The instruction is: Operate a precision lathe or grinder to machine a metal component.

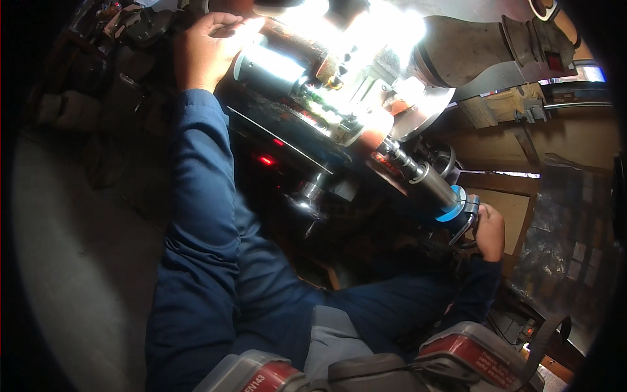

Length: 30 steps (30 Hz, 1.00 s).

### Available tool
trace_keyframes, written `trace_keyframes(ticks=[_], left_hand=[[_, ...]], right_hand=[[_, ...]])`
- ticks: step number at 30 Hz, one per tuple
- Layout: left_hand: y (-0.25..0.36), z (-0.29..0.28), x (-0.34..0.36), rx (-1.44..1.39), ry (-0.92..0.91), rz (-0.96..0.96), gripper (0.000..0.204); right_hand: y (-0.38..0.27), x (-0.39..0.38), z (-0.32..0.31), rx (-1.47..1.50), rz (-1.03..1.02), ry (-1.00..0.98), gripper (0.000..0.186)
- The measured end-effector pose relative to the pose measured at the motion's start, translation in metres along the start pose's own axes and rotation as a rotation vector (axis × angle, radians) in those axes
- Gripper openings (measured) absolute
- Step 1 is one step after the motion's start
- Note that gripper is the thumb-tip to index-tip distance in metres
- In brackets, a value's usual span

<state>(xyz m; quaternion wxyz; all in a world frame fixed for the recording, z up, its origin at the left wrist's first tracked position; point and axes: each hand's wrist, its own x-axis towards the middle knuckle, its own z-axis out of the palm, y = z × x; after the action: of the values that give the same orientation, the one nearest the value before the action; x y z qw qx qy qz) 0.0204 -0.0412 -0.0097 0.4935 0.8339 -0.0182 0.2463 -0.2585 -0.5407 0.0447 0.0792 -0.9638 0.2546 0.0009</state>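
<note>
My left hand (208, 52) is at the upper left of the machine, its fingers bent and closed beside a grey cylinder (271, 68). Glare washes out the fingertips, so whatever they grip cannot be made out. To the right, my right hand (491, 232) is closed at the outer end of a metal spindle housing (436, 187). A blue ring (452, 204) circles that end, and a bent metal rod (464, 230) sits against my fingers. What the right fingers wrap round is mostly hidden. Between the hands, the brightly lit middle of the machine (333, 111) holds several small parts.
A chrome handwheel (305, 199) juts from the machine's front, near red indicator lights (266, 160). At the upper right hangs a large dusty motor-like body (464, 52). Wooden boards (496, 108) stand behind. Clear-and-red cases (251, 375) are near my chest.
</note>
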Motion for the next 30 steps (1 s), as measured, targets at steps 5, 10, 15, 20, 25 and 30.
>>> trace_keyframes(ticks=[5, 10, 15, 20, 25, 30], left_hand=[[-0.014, 0.002, 0.002, 0.008, 0.004, 0.013, 0.029], [-0.002, -0.002, 0.002, 0.085, 0.002, 0.075, 0.031], [0.016, -0.010, -0.003, -0.032, -0.082, -0.064, 0.021], [0.028, -0.022, -0.007, -0.140, -0.107, -0.225, 0.015], [0.042, -0.027, -0.010, 0.043, -0.115, -0.144, 0.016], [0.030, -0.024, -0.010, 0.035, -0.069, -0.082, 0.015]], right_hand=[[-0.010, 0.033, -0.008, 0.430, 0.170, -0.458, 0.030], [0.002, 0.060, -0.002, 0.402, 0.169, -0.653, 0.036], [-0.012, 0.040, -0.014, 0.343, 0.127, -0.460, 0.035], [-0.015, 0.005, 0.004, 0.248, -0.103, -0.021, 0.029], [-0.024, -0.026, 0.018, 0.111, -0.023, 0.249, 0.030], [-0.034, -0.048, 0.041, 0.069, 0.042, 0.552, 0.034]])
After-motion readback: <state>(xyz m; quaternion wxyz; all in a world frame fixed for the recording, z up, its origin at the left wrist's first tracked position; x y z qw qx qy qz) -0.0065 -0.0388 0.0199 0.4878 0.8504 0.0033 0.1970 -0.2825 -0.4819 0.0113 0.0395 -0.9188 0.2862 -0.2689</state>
